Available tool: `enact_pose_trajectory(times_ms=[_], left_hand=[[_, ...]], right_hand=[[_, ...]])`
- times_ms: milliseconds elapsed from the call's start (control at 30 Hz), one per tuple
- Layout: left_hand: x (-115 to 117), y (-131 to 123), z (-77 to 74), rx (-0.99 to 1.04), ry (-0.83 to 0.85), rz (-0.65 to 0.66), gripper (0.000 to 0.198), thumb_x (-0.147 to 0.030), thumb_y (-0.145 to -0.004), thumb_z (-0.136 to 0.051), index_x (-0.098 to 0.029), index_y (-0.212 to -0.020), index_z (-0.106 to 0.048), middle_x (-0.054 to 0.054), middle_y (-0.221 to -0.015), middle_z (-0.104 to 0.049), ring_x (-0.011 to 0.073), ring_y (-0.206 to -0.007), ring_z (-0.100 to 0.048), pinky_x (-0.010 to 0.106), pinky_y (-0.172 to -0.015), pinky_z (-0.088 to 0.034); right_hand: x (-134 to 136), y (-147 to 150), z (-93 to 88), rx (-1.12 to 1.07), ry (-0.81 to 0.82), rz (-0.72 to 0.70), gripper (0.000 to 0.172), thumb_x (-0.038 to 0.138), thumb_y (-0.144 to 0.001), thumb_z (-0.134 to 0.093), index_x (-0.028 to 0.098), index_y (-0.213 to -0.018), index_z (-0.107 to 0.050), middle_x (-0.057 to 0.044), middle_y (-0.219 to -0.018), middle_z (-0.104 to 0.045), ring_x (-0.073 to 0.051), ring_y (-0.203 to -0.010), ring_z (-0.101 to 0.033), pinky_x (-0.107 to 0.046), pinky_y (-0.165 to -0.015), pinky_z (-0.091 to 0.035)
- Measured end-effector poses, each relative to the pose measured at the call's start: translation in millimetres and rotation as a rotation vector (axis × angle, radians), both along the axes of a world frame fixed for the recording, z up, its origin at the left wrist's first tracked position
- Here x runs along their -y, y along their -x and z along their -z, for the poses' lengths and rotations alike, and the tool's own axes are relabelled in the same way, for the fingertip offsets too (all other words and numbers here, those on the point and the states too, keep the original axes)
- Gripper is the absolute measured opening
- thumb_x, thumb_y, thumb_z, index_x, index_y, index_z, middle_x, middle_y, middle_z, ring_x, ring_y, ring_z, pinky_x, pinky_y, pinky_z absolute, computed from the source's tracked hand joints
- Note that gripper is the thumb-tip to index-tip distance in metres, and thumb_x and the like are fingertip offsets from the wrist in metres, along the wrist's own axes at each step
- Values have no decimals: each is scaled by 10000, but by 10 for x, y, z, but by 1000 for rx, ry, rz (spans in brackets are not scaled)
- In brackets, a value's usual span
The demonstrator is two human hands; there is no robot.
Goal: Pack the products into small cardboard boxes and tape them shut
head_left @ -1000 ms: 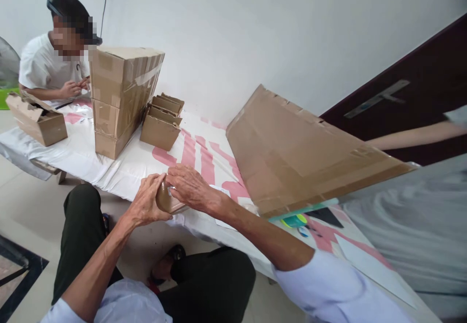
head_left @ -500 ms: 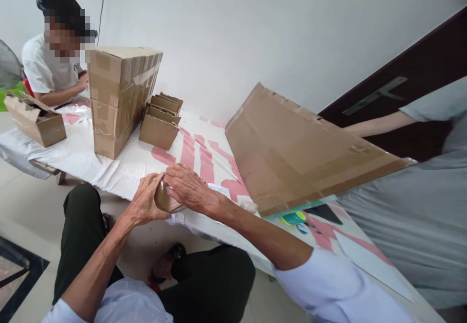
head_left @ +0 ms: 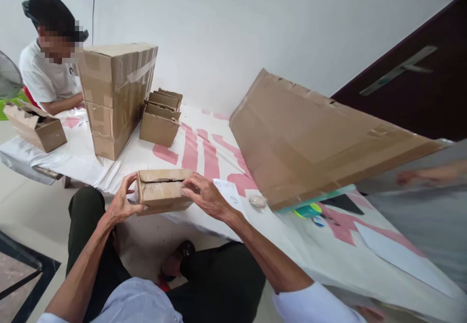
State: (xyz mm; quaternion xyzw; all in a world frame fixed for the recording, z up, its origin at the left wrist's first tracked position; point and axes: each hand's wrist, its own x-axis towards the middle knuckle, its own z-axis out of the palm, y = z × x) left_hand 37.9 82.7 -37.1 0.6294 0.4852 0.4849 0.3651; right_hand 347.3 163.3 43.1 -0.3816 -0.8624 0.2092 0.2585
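The left hand [head_left: 126,202] is set around one end of a small carton [head_left: 162,195], its thumb low on the front and its fingers spread toward the back corner, so the grip is as wide as the box end. The right hand [head_left: 206,195] is loosely curled at the other end, fingertips touching the top beside a dark, ragged gap along the lid seam; whether it pinches the cardboard or only bears on it cannot be told. The carton thus lies between the two hands, at the near edge of the cloth-covered surface [head_left: 288,238]; how much of its weight the edge takes is unclear.

The step in hand looks to be working at the lid seam. The next move seems to call for the left hand to keep the box steady and the right to bear lightly by the gap, since the worn cardboard could tear. Nothing inside shows through the slit.

Past the left hand, farther from the person, stands a tall taped stack of cartons [head_left: 116,97], closed where visible. Beside it, beyond the held box, is a row of open cartons [head_left: 159,127]; their contents are hidden. Well to the left of the left hand sits a torn-topped carton [head_left: 49,133], with a dark opening that reveals nothing certain. Beyond the right hand leans a large cardboard piece [head_left: 310,143], with a green tape roll [head_left: 308,210] just beside its lower edge.
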Motion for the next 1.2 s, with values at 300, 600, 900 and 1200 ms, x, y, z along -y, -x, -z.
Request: enact_pose_trajectory(times_ms=[300, 600, 900, 1200], left_hand=[[-97, 90, -215, -114, -3, 40, 640, -345, -724, -876, -278, -1254, -523, 172, -1691, -415, 392, -1507, -496, 531, -1086, -510], [-283, 197, -348, -245, 2, 56, 635, -448, -720, -905, -277, -1223, -557, 170, -1682, -408, 408, -1532, -460, 543, -1088, -523], [-370, 138, -425, -272, 42, 82, 580, -569, -764, -867, -255, -1182, -616, 161, -1701, -377, 399, -1497, -498, 545, -1114, -528], [-362, 128, -437, -272, 46, 69, 642, -569, -764, -859, -273, -1280, -617, 119, -1557, -496, 365, -1429, -545, 504, -1088, -553]], right_hand=[[12, -85, 233, 40, -184, 45, 213, 289, -933, -729, 249, -1142, -748, -124, -1257, -741, -342, -1217, -658, -561, -1107, -506], [-221, -321, 478, -243, -124, 277, 232, 341, -1042, -544, 224, -1021, -744, -104, -1098, -760, -258, -1040, -707, -384, -870, -574], [-557, -438, 1038, 380, 171, 649, 223, 295, -960, -715, 148, -1127, -707, -188, -1241, -711, -315, -1186, -644, -349, -922, -481], [-682, -491, 651, 207, 74, 741, 373, 211, -1049, -354, 150, -1196, -692, -149, -1113, -702, -266, -993, -663, -338, -809, -487]])
